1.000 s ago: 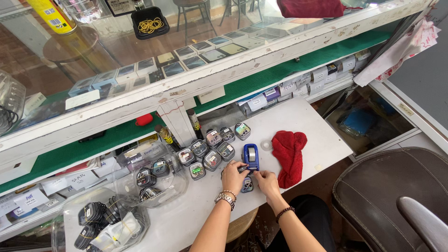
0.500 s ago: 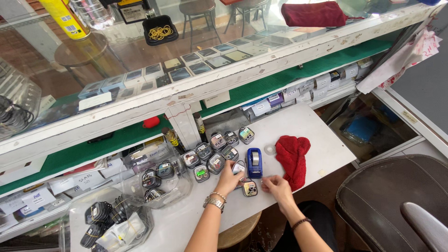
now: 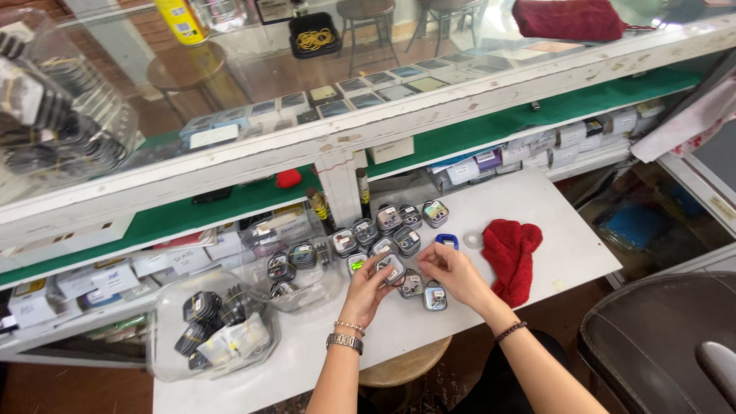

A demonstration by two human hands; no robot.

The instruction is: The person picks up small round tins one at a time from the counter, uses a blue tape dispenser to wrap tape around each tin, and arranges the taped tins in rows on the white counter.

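small retail shop, seen from behind the counter; glass display case (image 3: 429, 84) beyond the hands, flat packets laid out in rows under the top; green-lined shelf (image 3: 537, 119) below it holds labelled stock boxes (image 3: 563, 138); white surface (image 3: 552, 207) carries small boxed watch-like items (image 3: 387, 222); clear tubs (image 3: 215, 322) of more stock left of the hands; stools (image 3: 360, 11) on the customer side.

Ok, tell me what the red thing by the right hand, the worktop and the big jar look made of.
Red cloth: soft napped fabric, rumpled and matte.
Worktop: probably painted or laminated board, flat white with a faint sheen.
Jar: clear plastic by the look, contents visible through it.
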